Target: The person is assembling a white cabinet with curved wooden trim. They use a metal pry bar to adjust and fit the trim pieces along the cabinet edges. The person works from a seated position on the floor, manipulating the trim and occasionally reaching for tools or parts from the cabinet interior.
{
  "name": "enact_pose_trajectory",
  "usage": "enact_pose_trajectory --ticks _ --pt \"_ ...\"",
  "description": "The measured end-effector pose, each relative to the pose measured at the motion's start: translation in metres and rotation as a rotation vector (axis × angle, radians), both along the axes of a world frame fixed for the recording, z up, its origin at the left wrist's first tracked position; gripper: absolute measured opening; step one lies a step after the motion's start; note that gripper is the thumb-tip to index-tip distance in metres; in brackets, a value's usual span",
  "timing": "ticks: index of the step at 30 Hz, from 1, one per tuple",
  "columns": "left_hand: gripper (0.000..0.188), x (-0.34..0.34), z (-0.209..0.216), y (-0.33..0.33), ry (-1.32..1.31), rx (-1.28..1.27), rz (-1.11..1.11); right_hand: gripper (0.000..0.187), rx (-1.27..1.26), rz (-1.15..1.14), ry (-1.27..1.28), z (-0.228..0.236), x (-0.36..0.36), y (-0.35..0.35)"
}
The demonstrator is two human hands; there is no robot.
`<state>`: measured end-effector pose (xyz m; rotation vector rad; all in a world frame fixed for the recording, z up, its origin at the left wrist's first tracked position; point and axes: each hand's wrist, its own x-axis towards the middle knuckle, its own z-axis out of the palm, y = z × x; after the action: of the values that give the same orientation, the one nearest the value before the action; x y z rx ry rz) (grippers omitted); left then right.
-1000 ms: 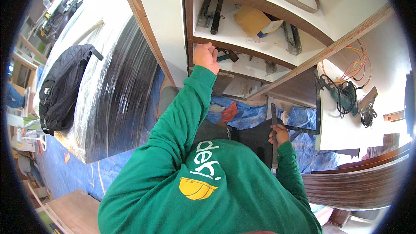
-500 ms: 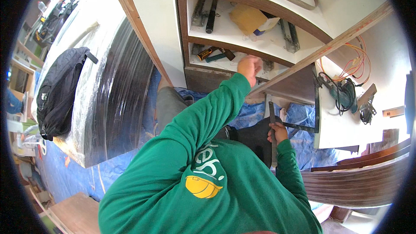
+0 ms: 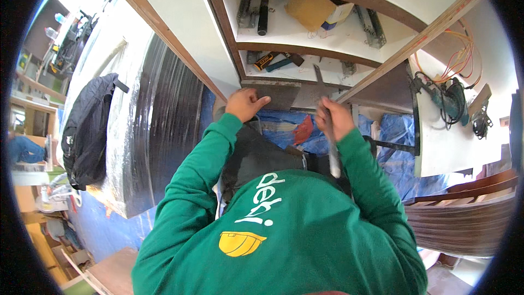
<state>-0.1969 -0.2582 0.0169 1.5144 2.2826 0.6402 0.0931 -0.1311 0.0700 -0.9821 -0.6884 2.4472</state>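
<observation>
My right hand [image 3: 337, 117] is wrapped around a long, narrow, flat metal bar [image 3: 332, 150]. The bar stands tilted in front of my body, its thin far end reaching up to the lowest shelf. My left hand [image 3: 247, 104] is by the lower left corner of the cabinet, fingers loosely curled and thumb held apart, with nothing seen between them. On the lowest shelf [image 3: 327, 76] lie a yellow-and-black tool [image 3: 265, 62] and a dark green tool [image 3: 279, 64].
A wooden strip [image 3: 415, 43] slants across the curved cabinet's right side. A yellow cloth-like bundle [image 3: 311, 11] sits on the middle shelf. At right, a corded green power tool [image 3: 451, 100] rests on a white surface. A black bag [image 3: 93, 131] lies on plastic-wrapped panels. Blue sheeting [image 3: 396, 131] covers the floor.
My left hand has drawn back from the lowest shelf, down and left. My right hand has risen toward the cabinet, bringing the metal bar with it. The view has shifted slightly.
</observation>
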Motion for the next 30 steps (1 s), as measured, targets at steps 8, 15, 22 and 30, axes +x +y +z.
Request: enact_pose_trajectory --ticks 8,15,22,30 --pt "0.044 -0.057 -0.058 -0.06 0.062 -0.104 0.24 0.014 -0.102 -0.11 0.176 0.001 -0.206 -0.014" --pt "0.051 -0.059 -0.063 -0.045 0.015 -0.123 0.269 0.014 -0.282 -0.116 0.267 0.012 -0.262 -0.017" --pt "0.053 -0.064 -0.077 -0.037 0.066 -0.04 0.262 0.013 -0.277 -0.098 0.215 0.006 -0.266 -0.015" --pt "0.054 -0.065 -0.069 -0.035 0.094 -0.189 0.221 0.009 -0.336 -0.032 0.374 0.011 -0.27 -0.016"
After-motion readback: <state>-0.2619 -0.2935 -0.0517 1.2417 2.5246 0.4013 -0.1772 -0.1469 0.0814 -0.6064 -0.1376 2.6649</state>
